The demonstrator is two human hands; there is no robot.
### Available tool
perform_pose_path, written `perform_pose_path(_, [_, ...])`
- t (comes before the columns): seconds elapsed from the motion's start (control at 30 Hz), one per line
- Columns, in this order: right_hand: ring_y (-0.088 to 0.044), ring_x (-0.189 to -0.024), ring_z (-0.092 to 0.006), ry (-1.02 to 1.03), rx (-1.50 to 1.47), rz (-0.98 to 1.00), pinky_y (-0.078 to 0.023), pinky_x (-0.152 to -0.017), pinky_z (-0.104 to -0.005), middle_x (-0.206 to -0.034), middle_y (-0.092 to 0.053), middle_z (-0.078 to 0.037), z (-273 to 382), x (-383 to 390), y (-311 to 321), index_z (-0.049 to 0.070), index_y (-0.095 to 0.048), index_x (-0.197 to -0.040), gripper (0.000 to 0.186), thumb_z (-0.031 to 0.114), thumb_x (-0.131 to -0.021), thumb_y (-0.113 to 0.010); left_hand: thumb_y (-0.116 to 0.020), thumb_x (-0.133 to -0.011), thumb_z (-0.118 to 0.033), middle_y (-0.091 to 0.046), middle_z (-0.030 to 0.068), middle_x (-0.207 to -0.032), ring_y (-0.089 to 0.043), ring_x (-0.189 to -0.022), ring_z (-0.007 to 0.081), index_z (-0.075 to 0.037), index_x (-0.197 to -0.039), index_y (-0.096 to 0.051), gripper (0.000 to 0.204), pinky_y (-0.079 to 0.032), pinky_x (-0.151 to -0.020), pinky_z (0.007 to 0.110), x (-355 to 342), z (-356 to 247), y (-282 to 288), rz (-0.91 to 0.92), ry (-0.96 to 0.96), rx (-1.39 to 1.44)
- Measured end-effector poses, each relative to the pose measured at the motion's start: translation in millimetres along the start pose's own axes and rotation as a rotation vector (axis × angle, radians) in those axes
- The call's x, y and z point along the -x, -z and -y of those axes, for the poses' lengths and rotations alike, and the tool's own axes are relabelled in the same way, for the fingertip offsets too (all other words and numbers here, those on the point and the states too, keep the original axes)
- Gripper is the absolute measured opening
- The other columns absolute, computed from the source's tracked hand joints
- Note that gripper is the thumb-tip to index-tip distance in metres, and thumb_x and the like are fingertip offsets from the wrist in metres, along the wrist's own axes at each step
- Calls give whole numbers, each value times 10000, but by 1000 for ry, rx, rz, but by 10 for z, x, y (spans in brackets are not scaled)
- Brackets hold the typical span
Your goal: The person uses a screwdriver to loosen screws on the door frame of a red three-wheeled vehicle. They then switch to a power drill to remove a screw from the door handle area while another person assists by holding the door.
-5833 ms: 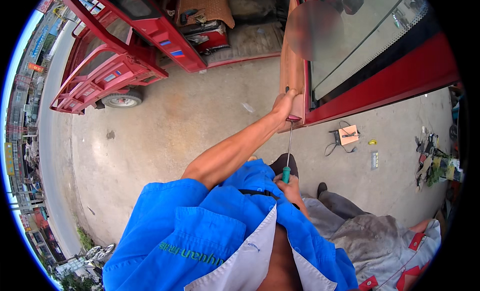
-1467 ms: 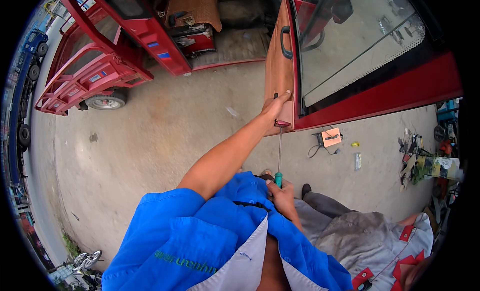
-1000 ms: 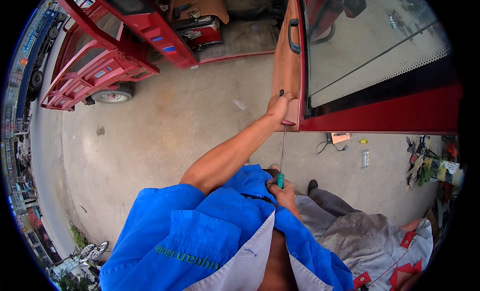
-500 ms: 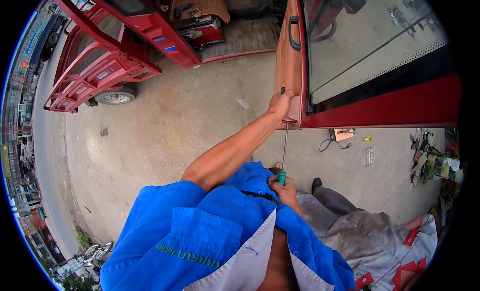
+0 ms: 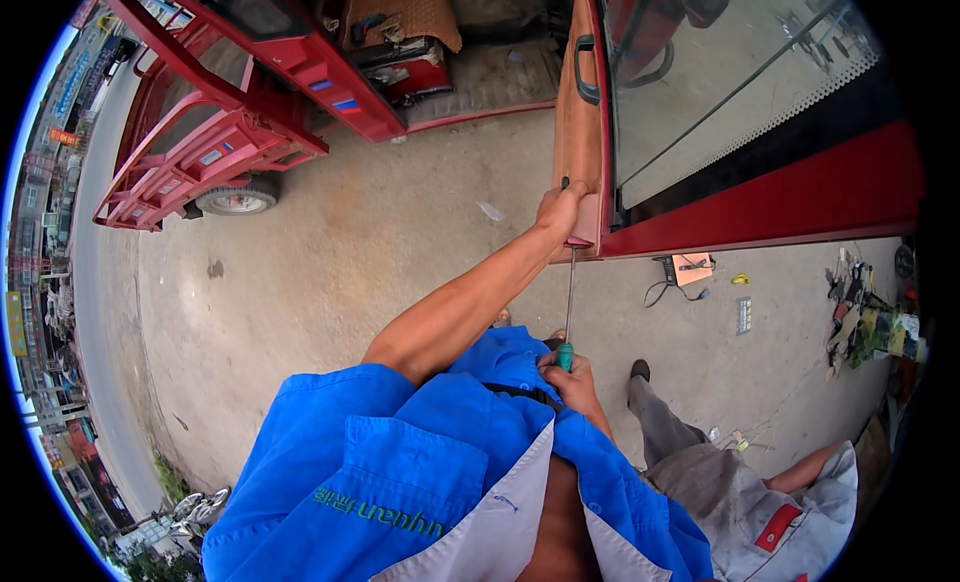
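Note:
My right hand (image 5: 574, 384), near my waist, is closed round the green handle of a long screwdriver (image 5: 570, 307). Its thin metal shaft points away from me, and the tip meets the near edge of an open red vehicle door (image 5: 760, 217). My left arm reaches forward, and my left hand (image 5: 560, 210) is closed against the door's brown inner panel (image 5: 578, 142), just beyond the screwdriver tip. A short black end (image 5: 565, 183) pokes out above that fist; the rest of what it grips is hidden. A black pull handle (image 5: 587, 70) sits farther up the panel.
The red cab (image 5: 350, 77) with a worn seat stands ahead, its cargo bed (image 5: 210, 152) at left. A person in grey (image 5: 720, 482) is close at my right. On the concrete beyond the door lie an orange-and-black device (image 5: 692, 269) with a cable, and a yellow item (image 5: 740, 279).
The person at right has shifted farther right, one leg now showing apart from my body. My hands and the screwdriver keep their places at the door; the view has shifted slightly.

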State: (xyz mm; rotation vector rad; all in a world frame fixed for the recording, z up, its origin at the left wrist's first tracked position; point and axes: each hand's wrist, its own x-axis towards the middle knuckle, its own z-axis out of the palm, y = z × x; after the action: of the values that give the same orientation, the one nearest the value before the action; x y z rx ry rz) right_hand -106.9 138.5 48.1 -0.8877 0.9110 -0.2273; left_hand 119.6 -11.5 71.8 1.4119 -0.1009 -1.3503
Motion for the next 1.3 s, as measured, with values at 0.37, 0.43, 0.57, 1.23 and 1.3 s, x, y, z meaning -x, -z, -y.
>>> perform_pose_path(0.37, [-488, -572, -88, 54, 48, 25, -400, -532, -257, -653, -577, -12, -71, -27, 28, -43, -666, -807, 134, 71, -768, -609, -519, -860, -308, -614, 101, -834, -608, -702, 195, 26, -955, -606, 359, -483, -613, 357, 52, -25, 4, 2, 46, 18])
perform_pose_path(0.43, [-484, -570, -87, 46, 27, 43, -392, -527, -257, -653, -576, -13, -31, -21, 16, -45, -665, -808, 136, 74, -772, -609, -516, -864, -309, -613, 97, -830, -605, -690, 190, 19, -949, -605, 350, -481, -602, 357, 44, -22, 16, 2, 37, -1])
perform_pose_path(0.57, [-475, -567, -82, 9, -19, 83, -372, -516, -255, -652, -573, -12, 6, -19, 13, -47, -660, -810, 138, 77, -783, -603, -514, -867, -308, -609, 92, -822, -602, -674, 187, 11, -940, -604, 340, -480, -587, 363, -8, 5, 31, -9, 25, -33])
perform_pose_path(1.23, [-486, -574, -85, 0, 1, 100, -364, -509, -251, -657, -575, -16, 37, -31, 6, -52, -660, -835, 152, 80, -778, -613, -511, -866, -308, -599, 90, -845, -588, -703, 187, 8, -939, -607, 338, -465, -607, 362, 3, -3, 30, -1, 22, -23])
perform_pose_path(1.3, [-489, -574, -87, -6, -1, 93, -364, -509, -251, -657, -577, -18, 49, -30, -3, -54, -662, -839, 154, 77, -775, -614, -510, -867, -310, -597, 89, -855, -583, -712, 187, 5, -945, -608, 339, -464, -619, 361, -18, 9, 46, -11, 8, -57])
